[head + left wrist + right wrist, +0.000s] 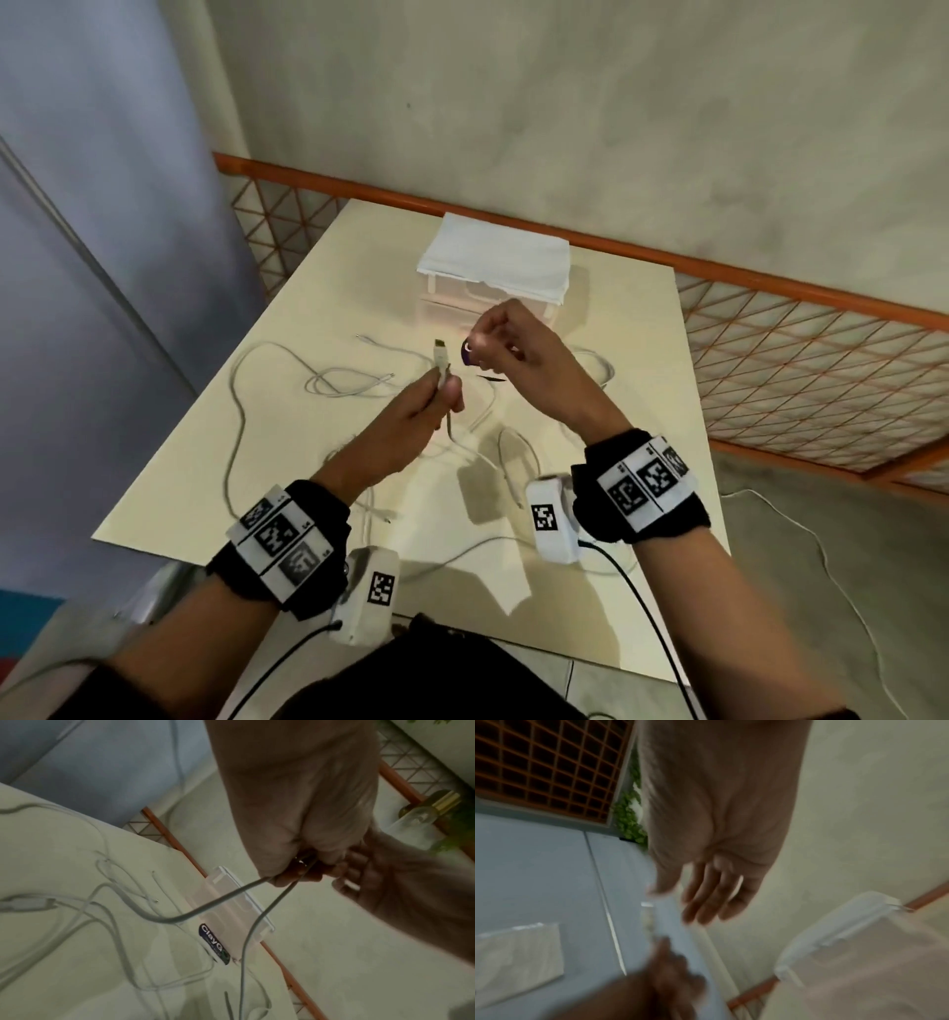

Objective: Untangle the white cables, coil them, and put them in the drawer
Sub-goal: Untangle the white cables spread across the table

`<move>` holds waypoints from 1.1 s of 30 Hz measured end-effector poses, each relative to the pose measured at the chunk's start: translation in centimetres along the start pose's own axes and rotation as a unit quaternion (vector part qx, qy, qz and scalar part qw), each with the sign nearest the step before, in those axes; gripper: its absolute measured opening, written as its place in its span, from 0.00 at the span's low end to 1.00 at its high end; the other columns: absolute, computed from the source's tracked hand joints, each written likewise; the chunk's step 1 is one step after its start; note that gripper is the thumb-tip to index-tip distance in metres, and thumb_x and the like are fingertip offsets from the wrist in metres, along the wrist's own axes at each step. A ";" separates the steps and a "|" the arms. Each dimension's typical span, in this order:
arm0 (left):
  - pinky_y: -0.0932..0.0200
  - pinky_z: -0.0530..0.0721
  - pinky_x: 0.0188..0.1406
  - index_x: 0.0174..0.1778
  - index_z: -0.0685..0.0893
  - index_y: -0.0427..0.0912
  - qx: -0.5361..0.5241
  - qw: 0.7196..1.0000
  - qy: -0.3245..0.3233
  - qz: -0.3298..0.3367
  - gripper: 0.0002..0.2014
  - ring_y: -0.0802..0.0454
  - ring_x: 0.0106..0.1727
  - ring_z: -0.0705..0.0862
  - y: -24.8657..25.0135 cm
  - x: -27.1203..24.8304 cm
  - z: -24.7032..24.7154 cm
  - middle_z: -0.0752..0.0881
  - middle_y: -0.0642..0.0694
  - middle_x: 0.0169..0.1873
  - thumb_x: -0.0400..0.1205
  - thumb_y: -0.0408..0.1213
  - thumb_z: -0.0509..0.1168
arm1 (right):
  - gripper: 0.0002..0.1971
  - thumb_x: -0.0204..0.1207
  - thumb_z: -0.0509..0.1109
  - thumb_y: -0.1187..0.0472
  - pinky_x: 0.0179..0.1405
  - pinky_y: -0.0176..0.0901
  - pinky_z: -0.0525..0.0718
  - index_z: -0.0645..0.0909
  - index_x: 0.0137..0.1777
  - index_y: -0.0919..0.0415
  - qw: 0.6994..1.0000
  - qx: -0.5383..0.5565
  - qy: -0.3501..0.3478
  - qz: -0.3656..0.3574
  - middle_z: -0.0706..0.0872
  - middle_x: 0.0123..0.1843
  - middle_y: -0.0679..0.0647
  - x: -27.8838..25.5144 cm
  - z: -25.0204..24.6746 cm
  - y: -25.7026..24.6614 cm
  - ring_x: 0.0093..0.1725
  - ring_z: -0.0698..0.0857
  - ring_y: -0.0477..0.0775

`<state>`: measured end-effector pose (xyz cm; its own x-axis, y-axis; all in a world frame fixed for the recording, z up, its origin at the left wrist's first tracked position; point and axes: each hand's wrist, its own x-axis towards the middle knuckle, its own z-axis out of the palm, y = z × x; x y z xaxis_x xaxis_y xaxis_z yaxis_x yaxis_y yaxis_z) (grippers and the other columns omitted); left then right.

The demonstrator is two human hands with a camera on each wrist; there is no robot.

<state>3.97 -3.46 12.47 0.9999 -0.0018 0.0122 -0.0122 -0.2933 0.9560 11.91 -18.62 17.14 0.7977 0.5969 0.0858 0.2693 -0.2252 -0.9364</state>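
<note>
Overhead, table (590, 318) is a pale slab with its far edge against an orange rail (770, 280) and mesh panel; left and near edges drop off to floor, right edge too. Free surface sits mostly on the left half and near the front edge.

Drawer unit (488, 303), clear plastic, stands at the far edge with a folded white cloth (495, 257) on top. Its drawer looks closed.

White cables (241, 390) sprawl loose across the middle of the table, loops overlapping, one strand running toward the near edge.

Left hand (411, 416) is raised above the table, pinching one cable just below its USB plug (440, 354), plug pointing up. Right hand (518, 354) is up beside it, fingers loosely curled near a small dark purple item; can't tell from the head view if it grips anything.

Left wrist view adds: two cable strands (223, 900) leave the fist and hang down to the table; drawer unit carries a dark label. Right wrist view is blurred; fingers (706, 902) hang straight, nothing visibly held.
</note>
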 end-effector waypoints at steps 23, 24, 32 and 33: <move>0.70 0.68 0.28 0.41 0.68 0.48 -0.086 0.972 0.215 0.049 0.11 0.65 0.24 0.66 0.2 1.7 -4.6 0.67 0.59 0.26 0.82 0.37 0.65 | 0.14 0.80 0.53 0.71 0.34 0.39 0.72 0.76 0.40 0.56 0.937 -0.250 -0.143 0.197 0.74 0.26 0.44 -6.5 -1.7 15.5 0.26 0.73 0.42; 0.70 0.67 0.27 0.42 0.72 0.48 -0.044 0.985 0.158 0.044 0.10 0.65 0.23 0.66 -0.6 1.7 -3.4 0.68 0.59 0.23 0.79 0.37 0.70 | 0.13 0.80 0.54 0.71 0.32 0.34 0.71 0.77 0.43 0.58 0.936 -0.268 -0.163 0.160 0.73 0.27 0.41 -5.9 -0.9 14.1 0.25 0.73 0.39; 0.73 0.72 0.34 0.31 0.81 0.52 0.114 0.984 -0.140 -0.012 0.13 0.70 0.30 0.79 -2.3 1.4 -0.3 0.83 0.67 0.25 0.83 0.43 0.64 | 0.07 0.81 0.65 0.60 0.36 0.27 0.72 0.83 0.46 0.61 0.976 -0.198 -0.078 -0.038 0.81 0.34 0.41 -1.9 -0.5 4.6 0.32 0.78 0.37; 0.74 0.72 0.35 0.31 0.80 0.51 0.104 0.987 -0.122 0.006 0.14 0.70 0.31 0.78 -1.8 1.3 -0.8 0.82 0.67 0.25 0.84 0.41 0.62 | 0.06 0.79 0.67 0.58 0.35 0.27 0.72 0.83 0.45 0.60 0.981 -0.182 -0.057 -0.018 0.80 0.33 0.41 -1.8 -1.3 4.6 0.32 0.78 0.37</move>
<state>5.31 -2.16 11.03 0.9708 -0.2285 -0.0729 -0.0479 -0.4825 0.8746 12.41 -21.76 13.15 0.7239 0.6875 0.0585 0.4878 -0.4500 -0.7480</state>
